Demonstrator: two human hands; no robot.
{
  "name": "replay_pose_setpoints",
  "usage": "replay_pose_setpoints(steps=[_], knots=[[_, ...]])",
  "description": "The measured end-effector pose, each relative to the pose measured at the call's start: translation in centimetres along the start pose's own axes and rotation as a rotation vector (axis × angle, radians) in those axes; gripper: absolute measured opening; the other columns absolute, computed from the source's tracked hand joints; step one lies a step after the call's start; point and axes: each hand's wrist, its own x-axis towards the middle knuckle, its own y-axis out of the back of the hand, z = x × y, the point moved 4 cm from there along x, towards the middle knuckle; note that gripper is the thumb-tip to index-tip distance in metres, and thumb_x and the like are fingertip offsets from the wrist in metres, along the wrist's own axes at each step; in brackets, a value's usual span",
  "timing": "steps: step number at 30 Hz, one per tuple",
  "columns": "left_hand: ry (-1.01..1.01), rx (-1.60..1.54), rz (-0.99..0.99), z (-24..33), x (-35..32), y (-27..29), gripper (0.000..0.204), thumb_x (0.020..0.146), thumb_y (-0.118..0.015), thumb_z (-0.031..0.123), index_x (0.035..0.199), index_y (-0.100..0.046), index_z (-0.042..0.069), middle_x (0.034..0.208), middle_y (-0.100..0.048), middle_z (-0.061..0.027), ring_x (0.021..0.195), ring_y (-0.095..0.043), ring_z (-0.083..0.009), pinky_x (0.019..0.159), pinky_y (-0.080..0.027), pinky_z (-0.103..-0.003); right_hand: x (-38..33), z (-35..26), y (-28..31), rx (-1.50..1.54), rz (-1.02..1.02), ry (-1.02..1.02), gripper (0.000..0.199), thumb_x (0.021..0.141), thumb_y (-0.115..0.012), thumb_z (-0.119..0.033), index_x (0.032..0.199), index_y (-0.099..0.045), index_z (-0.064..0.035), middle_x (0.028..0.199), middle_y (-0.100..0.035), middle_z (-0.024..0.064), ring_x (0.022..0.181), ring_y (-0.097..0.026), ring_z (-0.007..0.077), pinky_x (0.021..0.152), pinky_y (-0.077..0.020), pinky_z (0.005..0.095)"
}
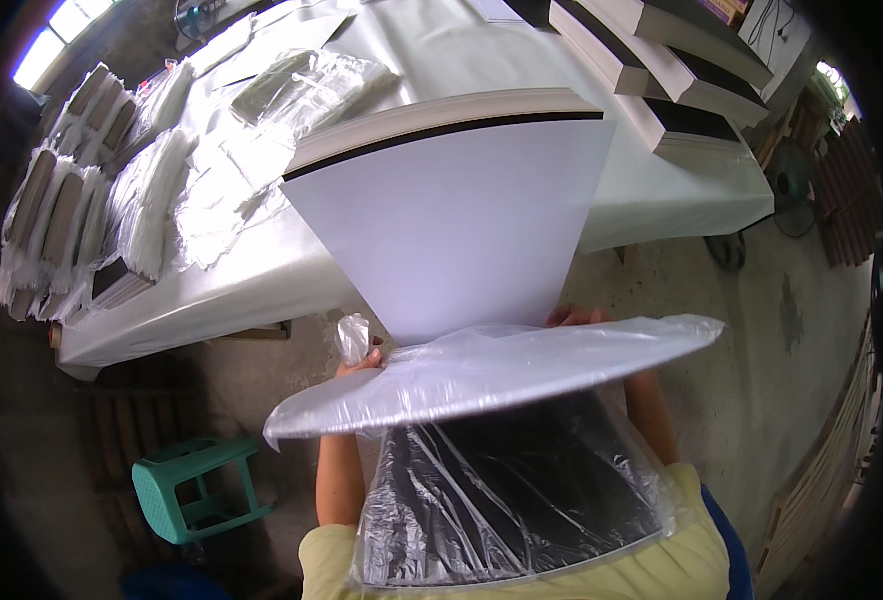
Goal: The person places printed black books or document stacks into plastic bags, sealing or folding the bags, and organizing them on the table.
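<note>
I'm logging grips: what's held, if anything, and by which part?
The left grip holds the plastic bag at its bunched left side, near the white board. The right grip shows beyond the bag's far edge; what it holds is hidden.

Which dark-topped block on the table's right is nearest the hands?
The lowest block, closest to the right hand; the others sit higher, farther back.
</note>
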Motion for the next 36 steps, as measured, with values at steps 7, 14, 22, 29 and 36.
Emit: replay_pose_setpoints(steps=[7,14,22,29,36], knots=[[-0.007,0.024,-0.041,2.0,-1.8,-1.4,0.027,0.076,-0.062,0.012,0.099,-0.049,0.007,0.077,-0.050,-0.0003,0.070,-0.046,-0.0086,0.063,-0.039,-0.024,-1.6,-5.6,-3.5,-0.021,-0.017,-0.365,0.011,0.081,-0.055,-0.014,0.086,-0.050,-0.0048,0.078,-0.052,-0.0001,0.071,-0.044,0.0062,0.066,-0.0352,0.0210],[0.186,-0.089,0.213,-0.5,0.5,-3.6,0.025,0.078,-0.058,0.011,0.101,-0.051,0.005,0.077,-0.051,0.0003,0.071,-0.047,-0.0092,0.064,-0.039,-0.024,-0.7,4.4,3.2,-0.415,0.377,-0.416,0.031,0.070,-0.067,-0.017,0.091,-0.047,-0.0052,0.079,-0.053,0.0021,0.074,-0.050,0.0107,0.065,-0.0393,0.0233],[-0.145,-0.014,0.028,3.7,-1.6,-1.8,0.047,0.084,-0.045,0.046,0.110,-0.048,0.006,0.084,-0.049,-0.0019,0.063,-0.036,-0.0076,0.055,-0.030,-0.020,0.6,3.2,4.7,-0.797,0.247,-0.222,0.031,0.065,-0.072,-0.025,0.080,-0.054,-0.0041,0.079,-0.056,0.0030,0.075,-0.052,0.0119,0.067,-0.0411,0.0262],[-0.602,-0.171,-0.066,16.7,-10.2,-8.2,0.095,0.055,-0.037,0.081,0.110,-0.044,0.004,0.090,-0.048,-0.0064,0.063,-0.039,-0.0075,0.043,-0.031,-0.018,6.9,-13.5,-11.2,-0.694,-0.219,0.191,0.032,0.064,-0.074,-0.023,0.086,-0.056,-0.0072,0.076,-0.055,-0.0006,0.074,-0.053,0.0111,0.065,-0.0401,0.0246],[-0.690,-0.097,-0.219,18.2,-9.6,-14.3,0.086,0.064,-0.057,0.065,0.120,-0.037,0.004,0.104,-0.048,-0.0028,0.088,-0.048,-0.0095,0.070,-0.041,-0.024,11.8,-15.2,-19.6,-0.138,0.037,0.349,0.025,0.075,-0.066,-0.019,0.094,-0.056,-0.0057,0.076,-0.054,0.0027,0.064,-0.051,0.0124,0.061,-0.0395,0.0242]])
